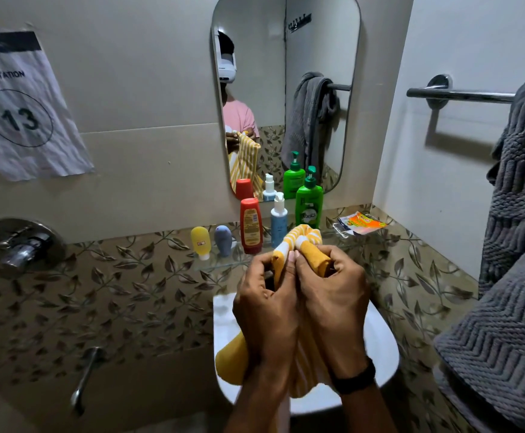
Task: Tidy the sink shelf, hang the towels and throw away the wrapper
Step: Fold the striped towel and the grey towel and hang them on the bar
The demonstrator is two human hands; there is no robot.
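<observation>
Yellow-and-white striped towel (298, 242) bunched upright above the white sink (383, 348), gripped from both sides. Left hand (267, 304) closed around the towel's left fold, fingers curled in; right hand (333, 295) clenched on the right fold, thumb pressed beside the left thumb, black band (356, 378) at the wrist. Rest of the towel hanging below the hands, over the basin.

Just behind, on the glass shelf (220, 260): small yellow tube (200, 242), grey-blue tube (223, 240), red bottle (250, 225), white-and-blue pump bottle (279, 220), green pump bottle (309, 203), all standing upright in a row. Orange-and-white wrapper (362, 225) lying at the shelf's right end, apart from the bottles.

Grey towel (511, 245) draped over the chrome rail (458, 94) on the right wall. Mirror (286, 73) above the shelf, reflecting bottles, striped towel and rail. Paper sign (20, 110) numbered 13 on the left wall, tap (20, 245) beneath it.
</observation>
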